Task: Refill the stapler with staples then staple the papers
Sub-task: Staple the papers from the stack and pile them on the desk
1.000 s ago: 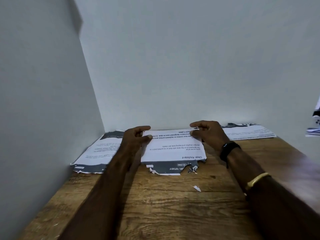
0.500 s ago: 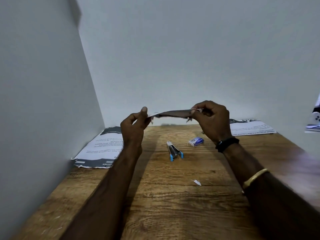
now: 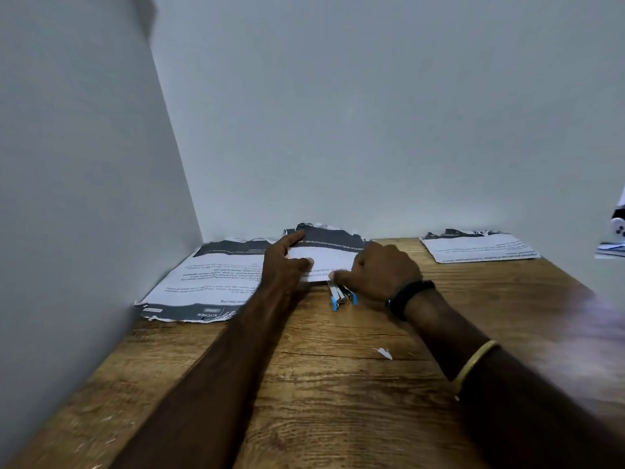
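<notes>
holding paper (image 3: 324,257) just beyond stapler (image 3: 342,296)

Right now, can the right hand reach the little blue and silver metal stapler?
Probably yes. The blue and silver stapler lies on the wooden table right beside the right hand, with nothing between them; only its far tip hides under the white printed sheet.
</notes>
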